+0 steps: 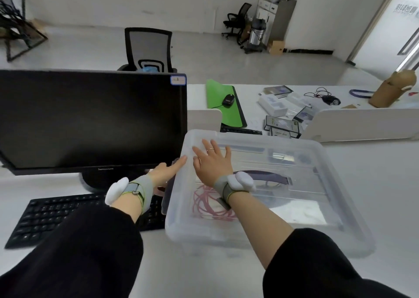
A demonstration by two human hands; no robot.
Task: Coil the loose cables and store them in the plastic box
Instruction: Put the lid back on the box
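A translucent plastic box (pixel 335 209) with its lid on stands on the white desk in front of me. Through the lid I see a coiled red cable (pixel 204 203) at the near left inside. My right hand (pixel 210 160) lies flat on the lid near its far left corner, fingers straight and spread. My left hand (pixel 169 169) is at the box's left side, its index finger stretched out against the lid's left edge. The other fingers are hidden behind the wrist.
A black monitor (pixel 90 120) and black keyboard (pixel 56 213) sit left of the box. Beyond a low white divider (pixel 362 123) lie a green mat with a mouse (pixel 227 99), small boxes, and loose black and red wires (pixel 322 93). An office chair stands behind the monitor.
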